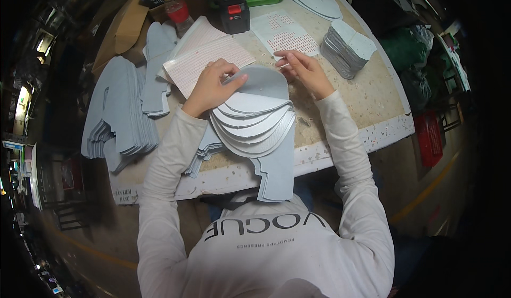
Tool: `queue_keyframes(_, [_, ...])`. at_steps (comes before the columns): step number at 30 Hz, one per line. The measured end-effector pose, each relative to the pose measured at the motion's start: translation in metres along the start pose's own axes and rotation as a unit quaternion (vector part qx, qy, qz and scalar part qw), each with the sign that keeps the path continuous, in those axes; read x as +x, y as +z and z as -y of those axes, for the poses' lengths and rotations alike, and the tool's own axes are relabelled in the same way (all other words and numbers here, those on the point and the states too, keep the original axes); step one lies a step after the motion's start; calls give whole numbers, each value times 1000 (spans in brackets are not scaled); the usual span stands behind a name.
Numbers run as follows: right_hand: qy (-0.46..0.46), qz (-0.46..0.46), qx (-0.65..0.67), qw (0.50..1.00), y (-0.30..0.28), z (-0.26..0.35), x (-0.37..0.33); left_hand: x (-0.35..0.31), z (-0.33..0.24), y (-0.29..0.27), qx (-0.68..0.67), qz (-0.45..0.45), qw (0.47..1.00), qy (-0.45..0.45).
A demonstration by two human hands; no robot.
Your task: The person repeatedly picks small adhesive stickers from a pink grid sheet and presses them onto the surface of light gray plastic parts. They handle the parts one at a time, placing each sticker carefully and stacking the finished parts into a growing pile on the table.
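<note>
The left grip (215, 84) is closed on the rounded upper end of a flat, blue-grey sheet piece (262, 80), its thumb pressed on the face and its fingers bent around the left edge. That piece lies to the right of the left grip, near the middle of the person's reach and above a fanned stack of matching blue-grey pieces with white curved faces (255, 130), whose stepped lower ends hang past the near edge of the speckled, worn, pale surface (380, 98). The right grip (306, 73) is raised just beside the piece's upper right edge, thumb and forefinger close to each other (whether something small is pinched between them, I cannot tell). Beyond the left grip lie white paper sheets with rows of small red marks (213, 55); a similar white, red-marked sheet (282, 34) lies past the right fingertips. A tall pile of blue-grey cut-out pieces (120, 106) stands well to the left, and a compact stack of smaller grey pieces (348, 50) sits to the right of the right grip.
</note>
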State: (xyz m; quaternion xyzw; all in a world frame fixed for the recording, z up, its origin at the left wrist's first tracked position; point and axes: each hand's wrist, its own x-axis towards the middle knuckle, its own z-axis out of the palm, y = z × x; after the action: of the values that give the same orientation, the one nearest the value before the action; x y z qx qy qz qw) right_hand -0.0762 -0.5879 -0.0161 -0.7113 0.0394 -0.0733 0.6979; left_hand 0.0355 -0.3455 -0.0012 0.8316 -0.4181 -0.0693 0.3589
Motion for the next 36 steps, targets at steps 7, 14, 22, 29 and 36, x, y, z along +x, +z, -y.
queue_keyframes(7, [157,61,100,981,23,1,-20,-15,-42,-53,-51,-77,996,-1])
queue_keyframes(14, [153,53,105,981,26,5,-18,-64,-56,-84,-49,309,950,5])
queue_keyframes(22, [147,-94,50,983,43,-8,-13,-47,1,-101,157,-66,985,-9])
queue_keyframes(29, [-110,-163,-202,959,58,11,-38,-17,57,-102,334,-90,923,-167])
queue_keyframes(36, [-209,-315,-153,913,8,60,-115,-26,61,-87,370,-183,902,-129])
